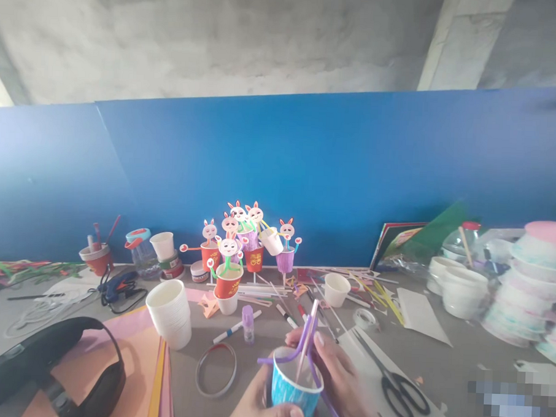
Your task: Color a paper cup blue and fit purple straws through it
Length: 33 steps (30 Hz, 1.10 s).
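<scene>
A blue-coloured paper cup [293, 390] with a white rim stands at the bottom centre. My left hand [252, 401] is wrapped round its left side, thumb across the front. Bent purple straws [308, 336] rise out of the cup, one end reaching out over its left rim and another hanging down outside on the right. A pale pink stick [305, 351] stands among them. My right hand [342, 377] is closed on the purple straws just above the rim. Paper cups topped with rabbit-face cutouts [230, 248] stand beyond my hands.
Black scissors [401, 395] lie on white paper at right. A roll of tape [215, 370], a purple glue stick [248, 325] and markers lie left of my hands. Stacked white cups [169, 311] stand near coloured paper and black headphones [114, 373]. More cups [527, 293] are stacked at right.
</scene>
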Tool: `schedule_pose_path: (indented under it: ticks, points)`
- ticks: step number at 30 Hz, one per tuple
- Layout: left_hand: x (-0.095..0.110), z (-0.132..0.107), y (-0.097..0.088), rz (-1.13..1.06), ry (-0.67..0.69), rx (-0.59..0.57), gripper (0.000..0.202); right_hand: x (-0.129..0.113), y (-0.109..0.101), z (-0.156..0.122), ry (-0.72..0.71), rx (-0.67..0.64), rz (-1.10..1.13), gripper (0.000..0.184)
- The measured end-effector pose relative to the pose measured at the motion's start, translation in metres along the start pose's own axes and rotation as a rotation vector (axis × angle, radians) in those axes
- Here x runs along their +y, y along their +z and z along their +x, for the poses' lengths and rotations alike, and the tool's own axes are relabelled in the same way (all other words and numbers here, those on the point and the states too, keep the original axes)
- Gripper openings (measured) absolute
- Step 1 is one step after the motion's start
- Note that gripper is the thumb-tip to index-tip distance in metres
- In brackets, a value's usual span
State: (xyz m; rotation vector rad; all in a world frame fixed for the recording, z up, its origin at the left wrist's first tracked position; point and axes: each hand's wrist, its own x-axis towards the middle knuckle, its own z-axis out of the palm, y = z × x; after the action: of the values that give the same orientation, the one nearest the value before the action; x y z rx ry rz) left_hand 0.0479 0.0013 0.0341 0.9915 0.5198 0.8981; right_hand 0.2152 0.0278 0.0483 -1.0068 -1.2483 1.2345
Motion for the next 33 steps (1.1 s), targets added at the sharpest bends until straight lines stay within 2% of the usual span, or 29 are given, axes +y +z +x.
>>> schedule_pose_path:
  ticks: [4,10,16,22,25,29,33]
  points:
    - [-0.002,0.003,0.003,-0.004,0.031,0.037,0.080,-0.006,-0.001,0.002,-0.016,-0.040,0.047,0.041]
    - [-0.020,-0.001,0.003,0.044,0.108,0.206,0.086,-0.007,0.004,0.003,-0.153,-0.055,-0.095,0.036]
    - [-0.026,0.000,0.003,0.088,0.237,0.221,0.084,-0.006,0.008,0.002,-0.110,-0.069,-0.069,0.034]
    - [-0.035,0.004,-0.004,0.036,0.180,0.224,0.094,0.000,0.011,0.004,-0.131,-0.096,-0.076,0.037]
    - [-0.038,0.002,-0.006,0.021,0.145,0.224,0.096,0.003,0.010,0.005,-0.085,-0.109,-0.082,0.038]
    - [-0.034,-0.001,-0.007,-0.004,0.095,0.252,0.102,-0.003,0.007,0.003,0.022,-0.103,-0.102,0.045]
    - [-0.031,-0.004,-0.007,-0.002,0.051,0.268,0.104,-0.010,0.007,0.002,-0.013,-0.112,-0.104,0.041]
